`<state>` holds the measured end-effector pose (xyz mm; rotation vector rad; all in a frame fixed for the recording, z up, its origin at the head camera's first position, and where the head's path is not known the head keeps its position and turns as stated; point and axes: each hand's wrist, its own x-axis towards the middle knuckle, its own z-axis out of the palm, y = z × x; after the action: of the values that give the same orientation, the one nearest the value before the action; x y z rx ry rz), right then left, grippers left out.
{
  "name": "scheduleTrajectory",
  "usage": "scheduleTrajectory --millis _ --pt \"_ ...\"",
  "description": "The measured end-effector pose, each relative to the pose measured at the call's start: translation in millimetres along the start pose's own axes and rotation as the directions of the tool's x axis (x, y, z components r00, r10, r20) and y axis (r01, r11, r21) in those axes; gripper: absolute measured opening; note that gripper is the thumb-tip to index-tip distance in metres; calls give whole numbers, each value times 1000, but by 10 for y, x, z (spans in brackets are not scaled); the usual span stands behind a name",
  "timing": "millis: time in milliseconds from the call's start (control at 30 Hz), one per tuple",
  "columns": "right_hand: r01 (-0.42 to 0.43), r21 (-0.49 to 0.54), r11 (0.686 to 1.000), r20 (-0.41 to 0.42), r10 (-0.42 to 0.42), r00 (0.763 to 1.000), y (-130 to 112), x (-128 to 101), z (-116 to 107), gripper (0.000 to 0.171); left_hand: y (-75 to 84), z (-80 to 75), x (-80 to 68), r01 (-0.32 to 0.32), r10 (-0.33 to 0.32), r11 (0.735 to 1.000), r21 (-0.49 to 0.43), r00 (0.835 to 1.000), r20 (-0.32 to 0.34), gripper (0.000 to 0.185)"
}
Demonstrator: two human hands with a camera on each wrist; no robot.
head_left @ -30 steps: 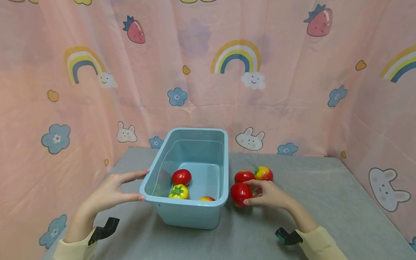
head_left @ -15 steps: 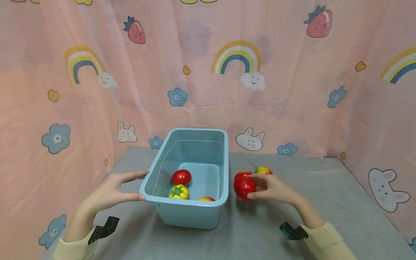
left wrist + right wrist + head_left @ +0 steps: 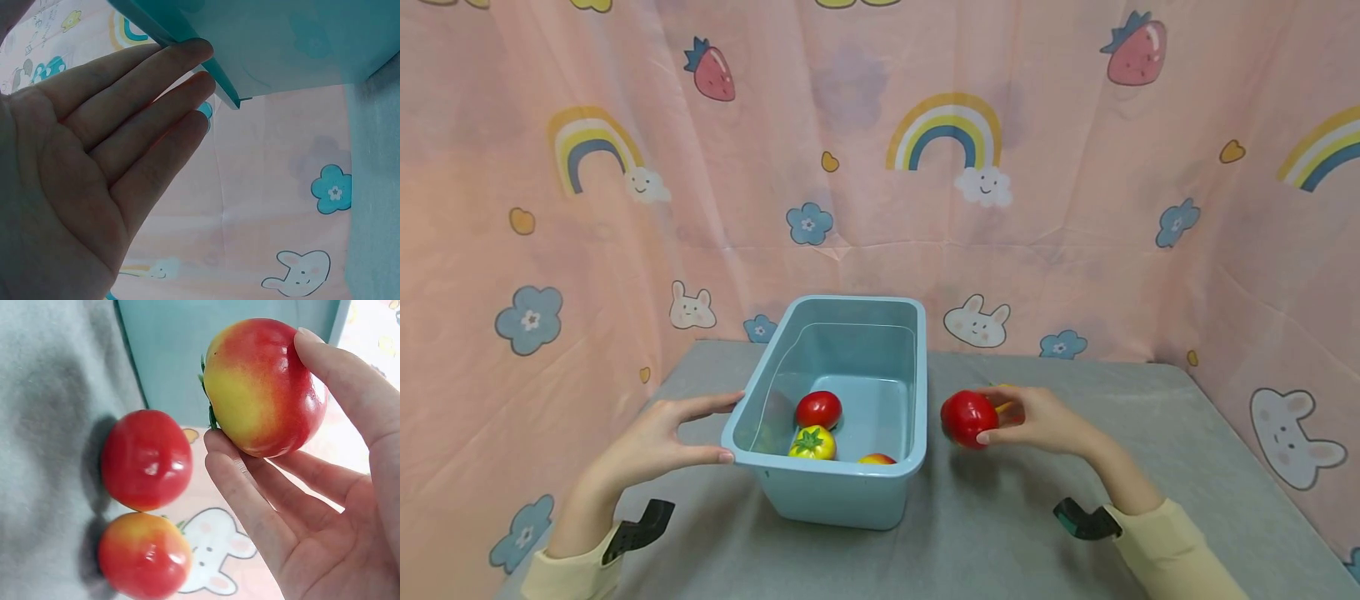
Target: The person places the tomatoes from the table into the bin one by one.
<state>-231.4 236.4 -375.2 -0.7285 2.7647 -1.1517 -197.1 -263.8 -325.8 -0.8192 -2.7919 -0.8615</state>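
A tomato (image 3: pixel 265 387), red and yellow with green leaves at its stem end, is pinched between the thumb and fingertips of my right hand (image 3: pixel 1033 421), just right of the light-blue bin. Two more tomatoes sit side by side on the table in the right wrist view: a redder tomato (image 3: pixel 147 459) and a yellow-topped tomato (image 3: pixel 145 555). From the head they are mostly hidden behind the held one and my hand. My left hand (image 3: pixel 651 442) touches the left rim of the bin (image 3: pixel 835 500) with nearly straight fingers and thumb.
Inside the bin lie a red tomato (image 3: pixel 819 409), a yellow tomato (image 3: pixel 813 443) with its green star upward, and another tomato (image 3: pixel 877 458) half hidden by the near wall. The grey table (image 3: pixel 1112 433) ends at a pink printed curtain (image 3: pixel 1075 208).
My right hand has moved away from me and slightly right with the tomato, which now covers the other tomatoes in the head view. My left hand and the bin have stayed put.
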Motion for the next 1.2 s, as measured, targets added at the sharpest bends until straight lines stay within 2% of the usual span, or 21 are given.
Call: scheduleTrajectory --millis 333,900,1200 --pt "9 -45 999 -1 -9 1000 -109 39 -171 65 -5 0 -1 3 -3 1000 1 1000 1 66" --pt "12 -121 993 4 -11 1000 -287 130 -324 68 -2 4 -5 8 -8 1000 -7 1000 3 66" --pt "4 -75 997 25 -3 1000 -383 163 -418 67 -1 3 -9 7 -7 1000 -6 1000 -1 65"
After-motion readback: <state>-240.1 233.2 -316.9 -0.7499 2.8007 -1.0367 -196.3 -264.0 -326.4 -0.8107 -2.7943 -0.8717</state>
